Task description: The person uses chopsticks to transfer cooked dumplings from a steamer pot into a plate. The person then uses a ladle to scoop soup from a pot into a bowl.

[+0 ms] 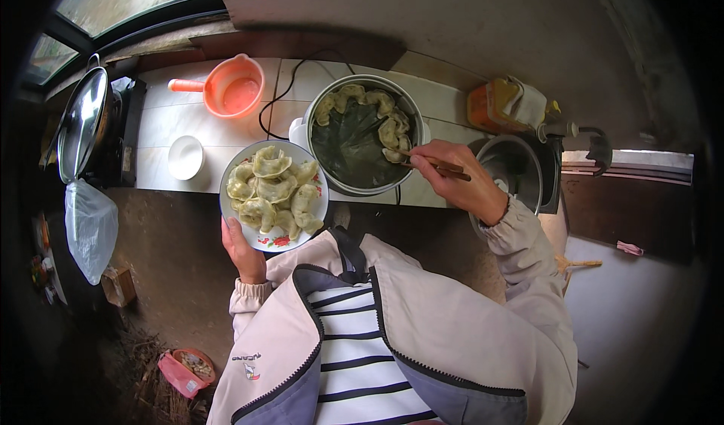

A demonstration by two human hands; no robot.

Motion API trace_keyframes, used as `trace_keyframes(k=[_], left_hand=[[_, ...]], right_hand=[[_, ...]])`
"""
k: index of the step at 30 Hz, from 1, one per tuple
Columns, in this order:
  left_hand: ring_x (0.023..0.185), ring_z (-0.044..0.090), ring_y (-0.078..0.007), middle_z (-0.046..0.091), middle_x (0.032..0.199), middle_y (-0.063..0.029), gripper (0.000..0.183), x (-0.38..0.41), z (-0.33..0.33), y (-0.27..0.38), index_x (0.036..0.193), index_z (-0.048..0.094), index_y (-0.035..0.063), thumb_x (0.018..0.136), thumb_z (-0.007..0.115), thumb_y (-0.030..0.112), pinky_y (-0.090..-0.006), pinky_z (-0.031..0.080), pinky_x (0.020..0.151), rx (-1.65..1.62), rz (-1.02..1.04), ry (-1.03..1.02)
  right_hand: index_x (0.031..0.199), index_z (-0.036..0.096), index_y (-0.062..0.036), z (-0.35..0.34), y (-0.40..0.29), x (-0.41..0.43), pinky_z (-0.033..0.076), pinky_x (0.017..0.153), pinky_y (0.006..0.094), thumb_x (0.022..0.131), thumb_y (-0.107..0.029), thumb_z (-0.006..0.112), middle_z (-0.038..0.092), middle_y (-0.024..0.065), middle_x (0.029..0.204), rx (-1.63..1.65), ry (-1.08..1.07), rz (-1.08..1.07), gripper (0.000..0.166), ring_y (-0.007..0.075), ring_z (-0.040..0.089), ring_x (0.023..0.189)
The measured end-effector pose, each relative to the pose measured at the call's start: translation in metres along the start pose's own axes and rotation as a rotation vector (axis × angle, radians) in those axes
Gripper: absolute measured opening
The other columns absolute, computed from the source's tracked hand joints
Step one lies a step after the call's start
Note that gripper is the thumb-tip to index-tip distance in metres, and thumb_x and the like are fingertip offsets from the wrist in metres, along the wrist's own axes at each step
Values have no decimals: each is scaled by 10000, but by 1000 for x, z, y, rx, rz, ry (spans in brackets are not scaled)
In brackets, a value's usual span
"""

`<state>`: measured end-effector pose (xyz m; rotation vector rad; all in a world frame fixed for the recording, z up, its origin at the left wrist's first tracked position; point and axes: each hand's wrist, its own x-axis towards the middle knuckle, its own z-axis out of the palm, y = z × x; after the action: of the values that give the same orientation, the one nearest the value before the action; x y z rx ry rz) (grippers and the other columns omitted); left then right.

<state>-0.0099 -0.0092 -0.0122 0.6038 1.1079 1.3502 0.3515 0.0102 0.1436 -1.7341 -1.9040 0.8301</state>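
Note:
My left hand [244, 251] holds the rim of a white floral plate [277, 245] piled with several cooked dumplings [275, 187], in front of the counter's edge. Wooden chopsticks [447, 169] are in my right hand [465, 182], their tips at a dumpling [395, 154] near the right side of a round steamer pot [419, 114]. More dumplings [380, 101] lie in an arc along the pot's back and right sides, on a dark green leaf-like liner [350, 142]. Whether the chopstick tips grip the dumpling is not clear.
An orange dipper [233, 85] and a small white bowl [186, 158] stand on the tiled counter [153, 125] at left, beside a stove with a lidded wok [85, 125]. A black cable [268, 105] runs behind the pot. At right are a metal basin [512, 162] and an orange container [492, 105].

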Motion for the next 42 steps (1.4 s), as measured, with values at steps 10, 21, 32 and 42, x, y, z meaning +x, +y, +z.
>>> trace_keyframes(k=[10,21,32,42], left_hand=[[1156,569,-212,556,1304,-134,452,-2,-1,-1,1386,419,-15,1055,405,292,-332,461,962,-14,-3,16],[1151,572,-210,554,1308,-135,463,-1,-2,0,1394,408,-18,1055,407,297,-331,465,957,-13,-11,7],[1139,577,-211,561,1296,-134,450,-1,-2,0,1379,427,-17,1055,404,294,-333,465,946,2,-2,3],[1138,582,-215,564,1293,-141,459,-1,-3,-2,1372,429,-24,1051,414,304,-338,467,947,8,-1,9]], right_hand=[[976,672,24,0,11,-12,500,603,295,935,-131,633,665,127,801,106,29,28,165,214,656,682],[1017,658,82,-39,49,-5,589,665,275,987,-230,563,696,149,879,653,255,355,327,197,700,733],[1045,640,61,-26,54,-2,582,706,287,996,-253,550,690,136,895,886,299,413,330,180,691,764],[1042,633,48,6,62,11,582,712,285,998,-234,541,692,124,884,1094,356,398,301,175,688,750]])
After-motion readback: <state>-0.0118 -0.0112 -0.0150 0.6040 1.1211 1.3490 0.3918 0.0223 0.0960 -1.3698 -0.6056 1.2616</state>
